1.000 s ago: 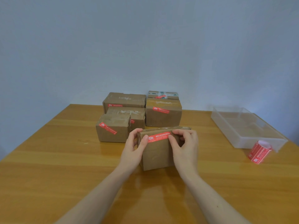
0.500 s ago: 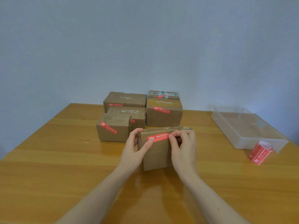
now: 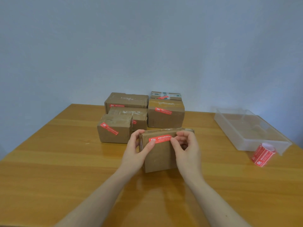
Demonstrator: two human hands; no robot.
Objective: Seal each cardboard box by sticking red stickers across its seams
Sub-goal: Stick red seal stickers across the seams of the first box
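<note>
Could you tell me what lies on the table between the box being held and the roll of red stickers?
Nothing: in the head view, only bare table separates the held box from the sticker roll.

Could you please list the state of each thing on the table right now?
Front box: upright, held by both hands.
Red sticker: stuck along its top edge.
Left hand: thumb pressing the sticker.
Right hand: fingers curled at the sticker's end.
Sticker roll: lying sideways.
Clear tray: empty.
</note>
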